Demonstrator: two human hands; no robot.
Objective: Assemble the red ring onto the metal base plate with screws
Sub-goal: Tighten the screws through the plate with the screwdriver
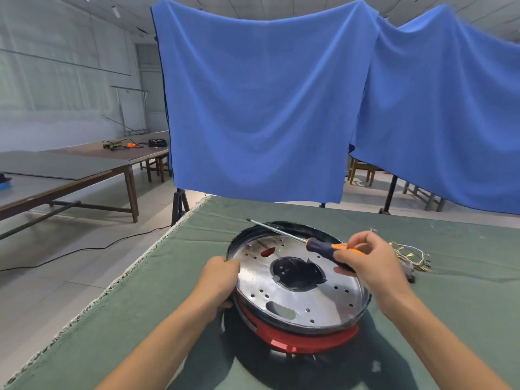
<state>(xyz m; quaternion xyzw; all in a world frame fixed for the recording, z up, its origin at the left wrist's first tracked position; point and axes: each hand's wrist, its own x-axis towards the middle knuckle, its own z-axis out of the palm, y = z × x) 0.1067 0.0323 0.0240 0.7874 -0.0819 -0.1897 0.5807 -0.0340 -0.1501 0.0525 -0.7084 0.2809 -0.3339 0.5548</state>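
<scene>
- Nearest you, the red ring (298,337) lies on the green desk (450,319) under the plate (253,280), its edge showing along the near rim; a bit of red also shows through a slot on the far left of the plate.
- The plate sits tilted on the ring, shiny side up, with small holes around it and a big dark opening in the middle. Nothing lies in the plate that I can make out; no screw is seen in any hole.
- Your left hand (221,280) grips the plate's left rim, fingers curled over the edge, steadying it.
- Your right hand (365,263) pinches the screwdriver (318,244) by its handle, thumb and fingers closed round it; the shaft points away to the far left, tip off the work.
- You seem to be at the lining-up stage: next, match the plate holes to the ring, fetch a screw, and bring the tip down square.
- Farther right, a bundle of wires (410,256) lies on the desk.
</scene>
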